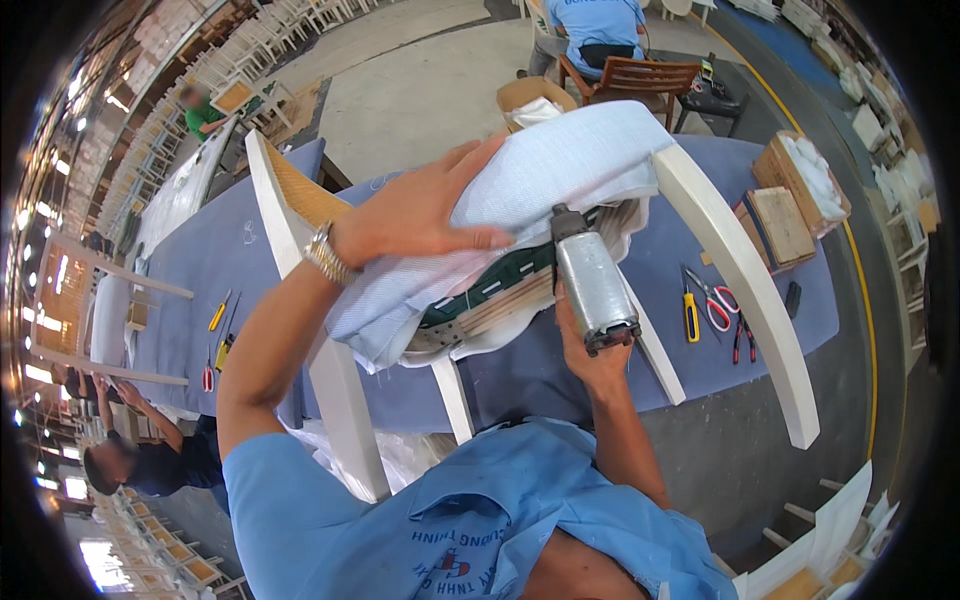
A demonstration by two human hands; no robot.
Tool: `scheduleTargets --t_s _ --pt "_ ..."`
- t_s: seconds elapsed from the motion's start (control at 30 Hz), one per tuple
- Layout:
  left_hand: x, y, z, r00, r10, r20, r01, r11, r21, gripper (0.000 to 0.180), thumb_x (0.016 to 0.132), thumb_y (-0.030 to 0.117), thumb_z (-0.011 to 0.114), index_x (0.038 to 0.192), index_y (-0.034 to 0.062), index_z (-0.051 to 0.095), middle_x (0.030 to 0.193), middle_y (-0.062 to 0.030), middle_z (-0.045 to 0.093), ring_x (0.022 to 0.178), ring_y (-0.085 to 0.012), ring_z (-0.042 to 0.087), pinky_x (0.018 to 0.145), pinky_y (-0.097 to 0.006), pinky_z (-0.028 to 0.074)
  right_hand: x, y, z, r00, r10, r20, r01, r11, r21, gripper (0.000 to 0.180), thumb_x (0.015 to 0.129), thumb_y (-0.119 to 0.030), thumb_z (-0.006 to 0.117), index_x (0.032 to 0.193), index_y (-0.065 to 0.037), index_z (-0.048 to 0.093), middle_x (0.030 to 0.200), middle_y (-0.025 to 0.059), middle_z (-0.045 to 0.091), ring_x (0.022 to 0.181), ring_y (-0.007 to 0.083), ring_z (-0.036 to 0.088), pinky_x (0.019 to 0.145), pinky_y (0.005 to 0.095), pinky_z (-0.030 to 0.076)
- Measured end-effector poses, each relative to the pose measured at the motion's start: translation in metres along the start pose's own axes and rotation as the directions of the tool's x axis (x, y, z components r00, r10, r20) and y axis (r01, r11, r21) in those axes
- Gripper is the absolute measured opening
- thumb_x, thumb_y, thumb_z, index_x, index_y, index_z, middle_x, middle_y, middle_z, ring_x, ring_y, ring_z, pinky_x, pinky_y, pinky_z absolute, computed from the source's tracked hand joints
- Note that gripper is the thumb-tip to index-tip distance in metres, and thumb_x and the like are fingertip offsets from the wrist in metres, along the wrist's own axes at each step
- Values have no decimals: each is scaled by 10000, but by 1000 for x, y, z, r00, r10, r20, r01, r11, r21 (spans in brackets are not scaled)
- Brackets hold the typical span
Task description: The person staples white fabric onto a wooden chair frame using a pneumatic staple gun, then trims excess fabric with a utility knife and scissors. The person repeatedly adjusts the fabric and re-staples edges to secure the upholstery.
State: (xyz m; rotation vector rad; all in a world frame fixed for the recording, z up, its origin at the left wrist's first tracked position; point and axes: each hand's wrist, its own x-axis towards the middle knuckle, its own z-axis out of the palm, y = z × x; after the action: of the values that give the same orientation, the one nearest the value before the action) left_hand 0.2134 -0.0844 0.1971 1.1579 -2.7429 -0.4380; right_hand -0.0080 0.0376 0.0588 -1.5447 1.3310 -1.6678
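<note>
Two hands worked a white wooden chair [330, 400] lying on the blue-covered counter [200, 270]. L hand [420, 215] pressed flat, fingers spread, on pale blue seat fabric [560, 165]; R hand [590, 350] gripped a silver staple gun [592, 285] at the seat's near edge.

seat cover [560, 160]: pale woven cloth | stapler [593, 283]: dull grey metal | chair frame [735, 270]: smooth white-painted wood

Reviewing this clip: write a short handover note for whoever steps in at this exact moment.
Left hand: flat, pressing light fabric onto the seat cushion.
Right hand: gripping a metal staple gun, nose at the cushion's underside edge.
White chair lies overturned on the blue table; scissors and yellow-handled tool to the right.
Done: fabric draped over.
Left: fastened edges cannot be seen.
</note>
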Motion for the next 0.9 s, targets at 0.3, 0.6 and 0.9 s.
scheduleTargets --t_s 0.3,0.6,0.9 --pt "-21 21 20 987 -54 -151 96 953 288 1007 817 444 724 1610 121 194 1558 -310 314 1330 -491 445 1109 -509 384 -14 -22 7 975 -174 138 163 983 84 379 711 5 743 1078 59 667 976 176 672 838 308 679 770 341 536" --pt "-20 23 21 985 -63 -163 107 954 279 1028 769 324 746 1611 127 189 1560 -312 305 1316 -496 445 1110 -512 380 -12 -22 12 981 -125 151 114 990 80 337 751 -24 716 1076 51 671 983 187 672 839 342 671 763 366 540" --pt "-18 24 20 987 -75 -141 112 954 280 1105 692 213 784 1610 124 175 1574 -307 276 1327 -498 433 1121 -506 374 -13 -27 11 966 -188 178 168 978 123 369 746 -24 744 1097 60 668 1027 196 682 896 347 684 772 368 547"
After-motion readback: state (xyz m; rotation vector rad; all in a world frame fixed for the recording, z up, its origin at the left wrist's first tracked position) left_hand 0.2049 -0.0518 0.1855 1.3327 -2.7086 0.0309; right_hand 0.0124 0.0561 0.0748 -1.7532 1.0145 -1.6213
